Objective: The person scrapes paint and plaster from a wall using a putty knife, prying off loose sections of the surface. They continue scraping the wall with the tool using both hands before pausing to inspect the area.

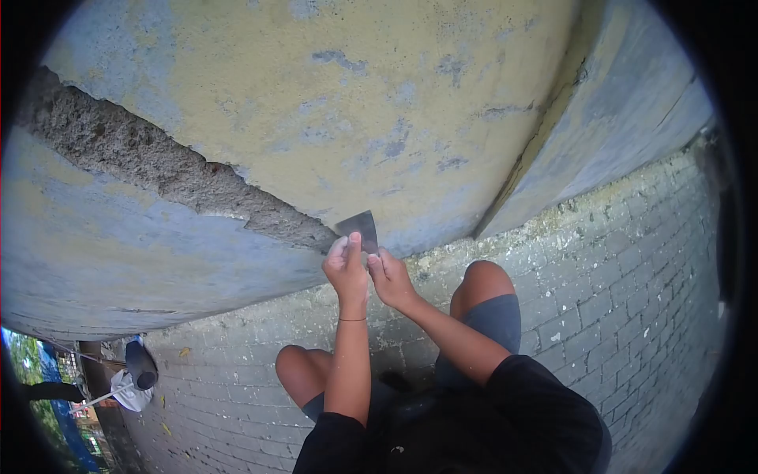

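Note:
A putty knife [365, 227] with a wide, flat grey blade is held up in front of the wall, its blade pointing up. My left hand [346, 265] is closed at the blade's lower left, thumb against the metal and the other fingers curled. My right hand [392, 279] is closed around the lower right of the tool; the handle is hidden. Just behind my hands, a rough strip of bare grey mortar [158, 158] runs down the painted wall [355, 103] and narrows to its end. Pale dust shows on my left fingers.
Grey paving bricks [584, 316] with white specks meet the foot of the wall. My bent knees are close below my hands. A raised wall edge [537, 150] runs down at the right. At the far left stand a dark bucket-like container [140, 365] and a white bag [133, 393].

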A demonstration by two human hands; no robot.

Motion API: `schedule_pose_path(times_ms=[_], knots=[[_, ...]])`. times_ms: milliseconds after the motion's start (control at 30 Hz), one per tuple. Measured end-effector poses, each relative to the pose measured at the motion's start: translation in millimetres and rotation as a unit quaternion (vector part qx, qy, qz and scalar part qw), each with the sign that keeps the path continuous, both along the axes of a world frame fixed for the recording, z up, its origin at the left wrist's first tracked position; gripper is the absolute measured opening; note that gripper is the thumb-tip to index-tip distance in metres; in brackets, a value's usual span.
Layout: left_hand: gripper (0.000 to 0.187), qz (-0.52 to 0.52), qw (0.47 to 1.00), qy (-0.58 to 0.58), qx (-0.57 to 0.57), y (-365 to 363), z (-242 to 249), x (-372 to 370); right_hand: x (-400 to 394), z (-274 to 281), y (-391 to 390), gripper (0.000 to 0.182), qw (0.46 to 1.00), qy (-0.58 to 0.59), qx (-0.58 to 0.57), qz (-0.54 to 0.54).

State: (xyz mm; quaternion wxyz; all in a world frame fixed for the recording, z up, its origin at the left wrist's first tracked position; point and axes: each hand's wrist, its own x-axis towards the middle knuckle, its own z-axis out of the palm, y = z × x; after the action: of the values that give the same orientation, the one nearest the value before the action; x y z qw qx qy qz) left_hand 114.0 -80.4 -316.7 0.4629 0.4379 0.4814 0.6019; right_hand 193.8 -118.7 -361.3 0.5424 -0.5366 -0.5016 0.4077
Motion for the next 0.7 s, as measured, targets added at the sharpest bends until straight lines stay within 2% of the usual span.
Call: schedule_pose_path(times_ms=[67, 167, 233, 300, 367, 433, 500, 533, 567, 600, 633, 667, 700], knots=[[0.016, 0.035, 0.997, -0.005, -0.065, -4.8, -31.3, 5.4, -2.3, -25.2, 0.2, 0.034, 0.999, -0.049, 0.008, -0.023], [0.017, 0.058, 0.995, -0.069, -0.051, -7.5, -7.9, 9.0, -9.4, -17.5, 6.3, 0.034, 0.999, -0.029, 0.006, -0.039], [0.016, 0.058, 0.997, -0.046, -0.032, -0.7, 35.2, -0.6, -7.0, 42.0, 0.9, 0.032, 0.998, 0.011, 0.056, -0.019], [0.015, -0.012, 0.996, -0.036, 0.076, 3.3, 76.3, 0.6, -1.5, 60.8, -2.2, 0.031, 0.998, 0.015, 0.054, -0.009], [0.014, -0.012, 0.997, -0.047, 0.066, 4.2, 61.1, -0.7, 10.8, 64.4, 3.5, 0.033, 0.998, 0.055, 0.032, 0.004], [0.014, -0.015, 0.996, -0.059, 0.067, 6.4, 36.1, 0.7, 10.1, 17.8, -1.4, 0.034, 0.998, 0.040, 0.042, 0.005], [0.014, 0.038, 0.996, -0.052, -0.055, -2.5, 16.4, 4.2, 3.3, -3.7, -7.5, 0.035, 0.999, 0.027, 0.042, 0.007], [0.014, 0.038, 0.994, -0.082, -0.070, -5.0, 14.4, 5.4, -1.0, -6.7, -11.5, 0.036, 0.999, 0.002, 0.040, -0.001], [0.014, 0.039, 0.994, -0.082, -0.068, -2.5, 14.3, 1.3, -4.5, -10.0, -11.2, 0.039, 0.999, -0.024, 0.039, -0.009], [0.018, 0.031, 0.997, -0.070, -0.018, 0.9, 33.7, 0.0, -5.3, 3.9, -5.5, 0.039, 0.999, -0.024, 0.042, -0.006], [0.021, 0.024, 0.998, -0.055, 0.026, 0.8, 48.6, -1.2, -6.6, 28.0, -2.5, 0.038, 0.998, 0.004, 0.064, 0.000], [0.021, 0.029, 0.998, -0.051, 0.016, -1.5, 56.7, -0.5, -9.3, 39.3, -6.8, 0.038, 0.996, 0.035, 0.079, 0.006], [0.021, 0.022, 0.998, -0.050, 0.033, -1.5, 65.2, 0.5, -11.0, 36.6, -12.8, 0.038, 0.997, 0.039, 0.071, 0.010]])
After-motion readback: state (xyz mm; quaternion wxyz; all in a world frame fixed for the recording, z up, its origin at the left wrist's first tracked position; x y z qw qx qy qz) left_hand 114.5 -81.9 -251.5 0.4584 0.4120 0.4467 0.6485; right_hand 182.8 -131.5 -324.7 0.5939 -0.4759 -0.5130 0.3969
